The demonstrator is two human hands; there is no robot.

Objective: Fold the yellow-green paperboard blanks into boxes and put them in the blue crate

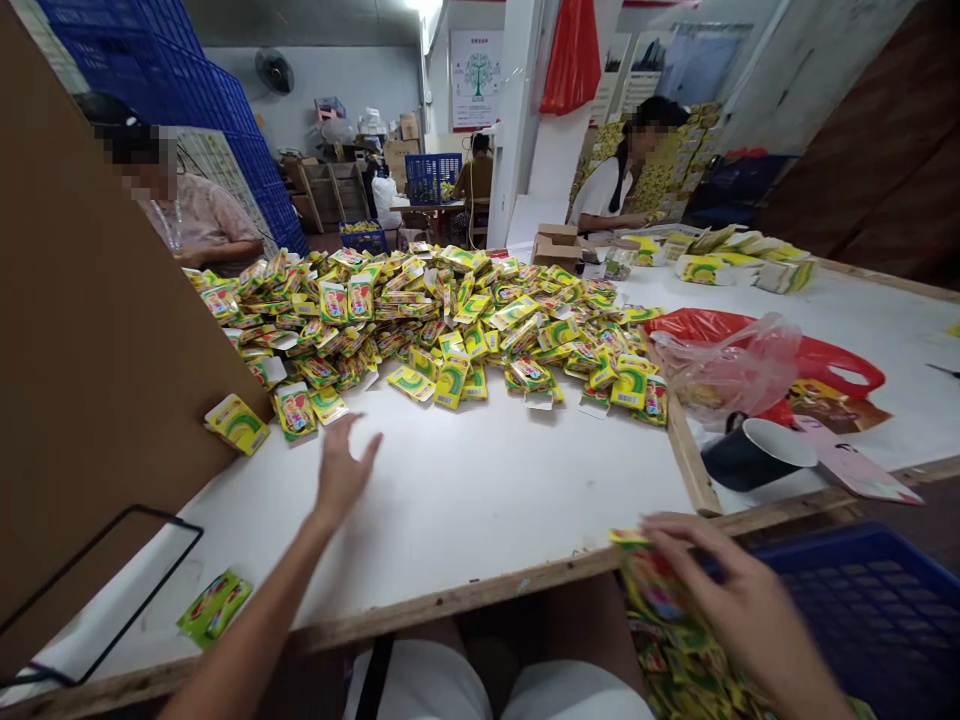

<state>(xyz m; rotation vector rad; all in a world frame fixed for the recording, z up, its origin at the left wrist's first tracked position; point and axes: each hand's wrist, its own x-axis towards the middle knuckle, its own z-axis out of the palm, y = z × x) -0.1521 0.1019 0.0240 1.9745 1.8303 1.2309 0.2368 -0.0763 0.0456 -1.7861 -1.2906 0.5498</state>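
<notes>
My left hand reaches out over the white table with fingers spread, holding nothing, a short way from the nearest yellow-green packets. A big heap of the same packets covers the table's far half. At the table's near right edge my right hand lies on a stack of packets, fingers curled over its top. One loose packet lies near the front left corner.
A brown cardboard sheet stands on the left. A blue crate sits low at the right. Past a wooden strip lie a red plastic bag and a dark cup. Other people sit at the far side.
</notes>
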